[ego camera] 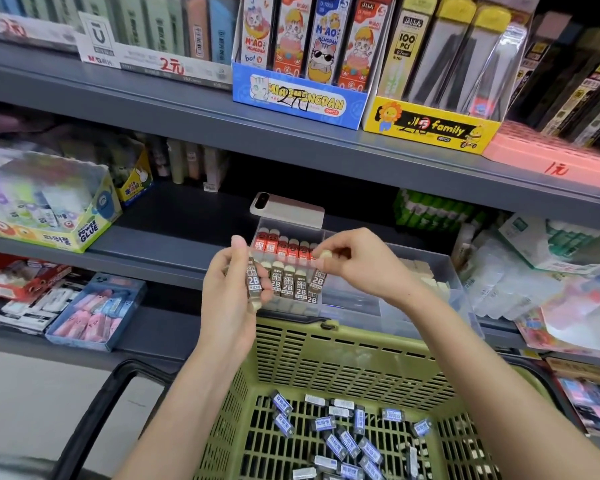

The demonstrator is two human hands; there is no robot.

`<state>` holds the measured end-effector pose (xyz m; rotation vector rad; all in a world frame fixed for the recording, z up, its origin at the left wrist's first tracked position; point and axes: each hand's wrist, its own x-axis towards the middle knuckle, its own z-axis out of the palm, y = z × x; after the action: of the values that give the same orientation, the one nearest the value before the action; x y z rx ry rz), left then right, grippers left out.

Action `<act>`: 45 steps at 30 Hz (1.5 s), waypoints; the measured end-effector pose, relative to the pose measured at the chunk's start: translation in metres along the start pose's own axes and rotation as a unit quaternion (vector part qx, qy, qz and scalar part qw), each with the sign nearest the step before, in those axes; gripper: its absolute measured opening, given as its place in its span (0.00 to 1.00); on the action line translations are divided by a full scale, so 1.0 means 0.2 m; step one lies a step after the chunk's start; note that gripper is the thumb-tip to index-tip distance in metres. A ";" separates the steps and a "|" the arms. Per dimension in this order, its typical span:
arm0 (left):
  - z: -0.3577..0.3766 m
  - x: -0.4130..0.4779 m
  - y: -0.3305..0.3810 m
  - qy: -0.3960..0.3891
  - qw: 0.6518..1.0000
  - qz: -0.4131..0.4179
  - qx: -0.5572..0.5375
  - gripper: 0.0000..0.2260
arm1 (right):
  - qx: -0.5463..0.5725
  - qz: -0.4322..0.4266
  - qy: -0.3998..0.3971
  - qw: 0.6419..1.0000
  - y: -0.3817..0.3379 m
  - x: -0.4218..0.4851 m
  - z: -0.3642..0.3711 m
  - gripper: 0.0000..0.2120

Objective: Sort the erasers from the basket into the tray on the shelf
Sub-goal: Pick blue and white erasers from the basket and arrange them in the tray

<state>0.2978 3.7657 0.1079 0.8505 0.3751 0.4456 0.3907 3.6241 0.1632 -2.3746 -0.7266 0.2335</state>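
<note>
A clear plastic tray (444, 271) stands on the middle shelf, holding a back row of red-sleeved erasers (283, 247) and a front row of brown 2B erasers (293, 284). My left hand (231, 292) grips a small stack of brown 2B erasers (253, 284) just left of the tray. My right hand (347, 259) pinches one brown 2B eraser (317, 277) by its top end, over the right end of the front row. Below, the green basket (343, 355) holds several blue-sleeved erasers (347, 441).
A phone (288, 209) lies behind the tray. A glue box (49, 209) sits on the shelf at left, packets (520, 285) at right. Blue trays of pink items (94, 311) lie on the lower shelf. The basket's black handle (94, 410) hangs left.
</note>
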 end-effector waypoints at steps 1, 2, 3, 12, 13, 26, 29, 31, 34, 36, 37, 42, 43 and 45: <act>0.00 0.00 0.00 0.001 1.000 -0.002 -0.014 0.14 | -0.027 -0.008 -0.012 1.000 0.00 0.01 0.01 0.04; -0.01 0.00 0.00 0.000 0.999 -0.007 -0.035 0.11 | -0.045 -0.009 -0.024 0.999 -0.01 0.02 0.01 0.05; -0.01 0.00 0.01 -0.002 0.998 -0.015 -0.063 0.08 | -0.056 -0.008 -0.038 0.998 -0.01 0.03 0.02 0.05; -0.03 0.02 0.01 -0.047 0.988 -0.038 -0.141 0.07 | -0.085 0.060 -0.044 0.994 0.02 0.09 0.07 0.10; -0.02 0.02 0.01 -0.047 0.989 -0.037 -0.137 0.08 | -0.165 0.045 -0.024 0.985 0.02 0.07 0.09 0.10; -0.02 0.00 -0.01 -0.164 0.985 0.003 -0.060 0.14 | 0.239 -0.017 0.041 0.970 -0.15 -0.14 0.21 0.05; -0.05 0.01 0.04 -0.108 0.989 0.049 -0.085 0.10 | 0.279 0.053 0.056 0.957 -0.14 -0.10 0.18 0.08; -0.11 0.04 0.08 -0.030 0.990 0.083 -0.107 0.05 | 0.210 0.088 0.102 0.968 -0.13 -0.06 0.19 0.12; -0.19 0.08 0.13 0.080 0.987 0.112 -0.089 0.06 | 0.060 0.102 0.135 0.984 -0.17 -0.01 0.27 0.17; -0.22 0.10 0.15 0.116 0.984 0.112 -0.079 0.08 | -0.017 0.097 0.132 0.986 -0.20 0.01 0.35 0.18; -0.22 0.10 0.15 0.119 0.984 0.106 -0.083 0.08 | -0.052 0.098 0.133 0.985 -0.22 0.02 0.39 0.19; -0.21 0.12 0.13 0.068 0.986 0.053 -0.142 0.09 | -0.154 0.077 0.142 0.975 -0.24 0.03 0.54 0.25; -0.21 0.12 0.12 0.058 0.986 0.045 -0.151 0.09 | -0.156 0.061 0.146 0.975 -0.24 0.02 0.55 0.25; -0.20 0.12 0.11 0.041 0.986 0.035 -0.159 0.10 | -0.149 0.038 0.152 0.976 -0.22 0.02 0.55 0.23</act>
<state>0.2942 3.8162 0.0973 0.5367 0.3390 0.5904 0.3369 3.7129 0.1047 -2.6420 -0.5551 -0.2194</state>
